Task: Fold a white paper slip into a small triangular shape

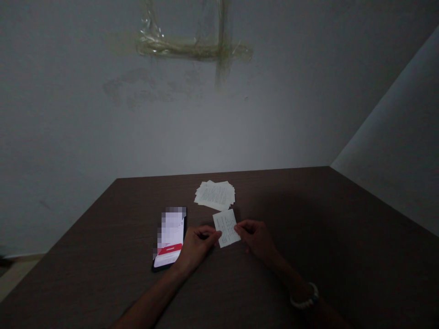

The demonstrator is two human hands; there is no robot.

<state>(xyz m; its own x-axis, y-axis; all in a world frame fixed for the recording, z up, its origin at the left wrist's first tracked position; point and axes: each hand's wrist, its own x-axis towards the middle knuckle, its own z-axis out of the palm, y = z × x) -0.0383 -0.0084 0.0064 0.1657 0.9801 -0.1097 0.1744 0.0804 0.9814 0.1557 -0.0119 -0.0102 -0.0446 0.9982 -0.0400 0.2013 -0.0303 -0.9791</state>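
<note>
One slip (226, 228) over the table (103, 256); print too small for me to read. Two hands on it: left hand (197, 244) pinching its left edge, right hand (258, 240) its right. Beyond the slip, one pile (215, 195); sheets overlap, I can't count them. Left of it, one phone (174, 230), screen partly pixelated, left hand blocking its lower right edge.

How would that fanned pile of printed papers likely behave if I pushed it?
The pile of papers would likely slide apart, since its edges stick out unevenly and nothing visibly binds it. It is probably light, as it looks like thin paper. It seems unlikely to tip or roll, lying low and flat on the table.
</note>
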